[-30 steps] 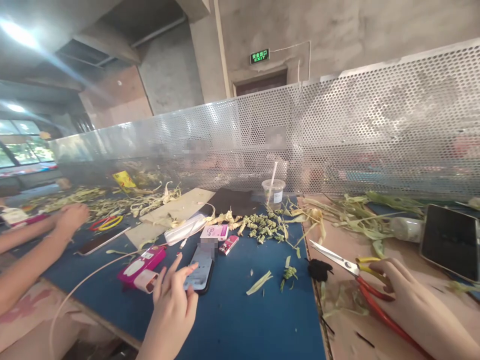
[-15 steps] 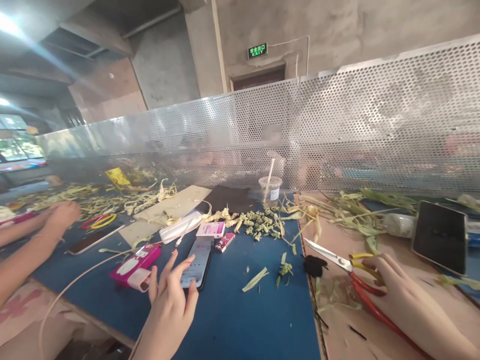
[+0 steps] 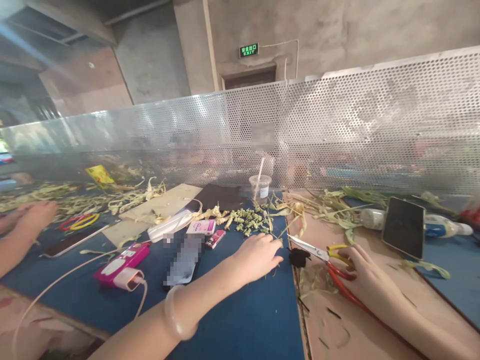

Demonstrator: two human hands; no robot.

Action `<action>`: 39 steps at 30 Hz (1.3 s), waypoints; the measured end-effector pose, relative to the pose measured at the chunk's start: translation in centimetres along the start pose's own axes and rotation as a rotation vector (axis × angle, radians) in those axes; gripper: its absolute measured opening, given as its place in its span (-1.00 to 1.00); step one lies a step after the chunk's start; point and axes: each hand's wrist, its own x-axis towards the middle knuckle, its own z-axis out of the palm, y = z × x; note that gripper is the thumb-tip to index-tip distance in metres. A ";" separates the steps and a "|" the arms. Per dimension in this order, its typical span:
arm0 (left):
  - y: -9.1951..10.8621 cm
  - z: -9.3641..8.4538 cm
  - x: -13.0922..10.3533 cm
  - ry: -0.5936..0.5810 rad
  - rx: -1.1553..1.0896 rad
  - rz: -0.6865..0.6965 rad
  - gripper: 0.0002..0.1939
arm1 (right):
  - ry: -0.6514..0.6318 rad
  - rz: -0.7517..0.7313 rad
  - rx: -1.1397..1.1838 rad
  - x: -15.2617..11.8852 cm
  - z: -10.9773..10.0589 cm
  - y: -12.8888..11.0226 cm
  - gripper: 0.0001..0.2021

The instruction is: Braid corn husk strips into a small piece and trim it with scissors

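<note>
My left hand (image 3: 258, 256) reaches across the blue tabletop, its fingers curled down together beside a pile of knotted green leaf strips (image 3: 249, 221). Bits of green poke out around its fingertips, and what lies under them is hidden. A pale bangle (image 3: 175, 315) circles that forearm. In my right hand (image 3: 362, 272) are scissors (image 3: 313, 248) with one yellow and one red handle, their blades pointing left toward my left fingertips. A black fuzzy clump (image 3: 299, 257) lies just below the blades. Behind my left forearm rests a phone (image 3: 183, 262) with its screen lit.
A pink power bank (image 3: 122, 265) with cable and a small pink box (image 3: 201, 227) lie left. A cup with a straw (image 3: 260, 187) stands before the perforated metal screen (image 3: 330, 120). Another phone (image 3: 404, 227) leans at right. Another person's hand (image 3: 35, 220) is at far left.
My left hand has moved from over the phone to the right, beside the leaf pile. The whole view has shifted; the scissors stay in my right hand.
</note>
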 end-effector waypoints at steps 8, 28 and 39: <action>-1.4 0.9 -0.5 -0.079 -0.228 -0.075 -0.69 | -0.086 0.001 0.077 0.0 0.7 0.8 -0.72; -1.7 3.2 -0.4 0.061 -0.332 -0.100 -0.86 | -0.127 0.009 0.111 -0.1 0.2 0.2 -0.73; -1.1 2.9 -0.5 0.147 -0.490 -0.148 -0.81 | -0.199 0.011 0.068 -0.1 0.4 0.7 -0.70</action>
